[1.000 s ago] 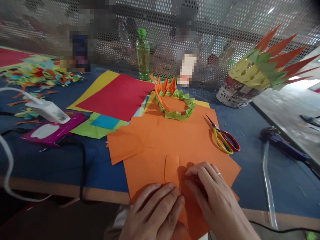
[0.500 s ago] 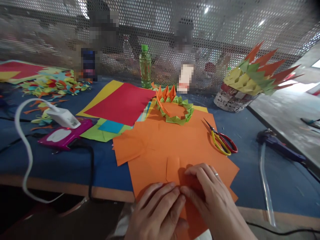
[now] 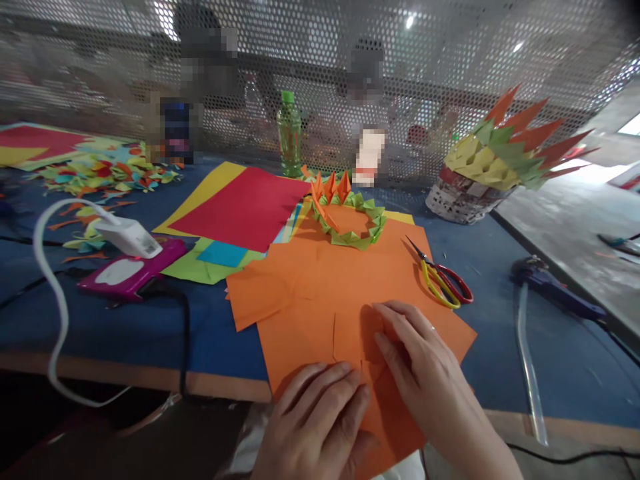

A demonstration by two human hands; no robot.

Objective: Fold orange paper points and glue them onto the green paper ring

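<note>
My left hand (image 3: 320, 420) lies over orange paper (image 3: 370, 280) at the table's near edge, its fingers laid down side by side on it. My right hand (image 3: 425, 367) rests on the paper a little further forward, fingers stretched and thumb apart, with a ring on one finger. A small folded orange piece (image 3: 347, 337) shows between the hands; its near part is hidden by my left fingers. Scissors (image 3: 440, 280) with one yellow and one red handle lie beyond my right hand. A green paper ring with orange points (image 3: 350, 220) stands at the back of the orange sheets.
Red paper (image 3: 245, 203) and a blue piece (image 3: 223, 253) lie left, near a magenta power strip (image 3: 133, 270) with a white charger (image 3: 127, 233). A green-capped bottle (image 3: 289, 137) stands behind. To the right are a layered paper basket (image 3: 475, 173) and a glue gun (image 3: 560, 290).
My right hand has slid forward over the paper, away from my left fingertips, and its thumb has come away from them. My left hand has hardly moved.
</note>
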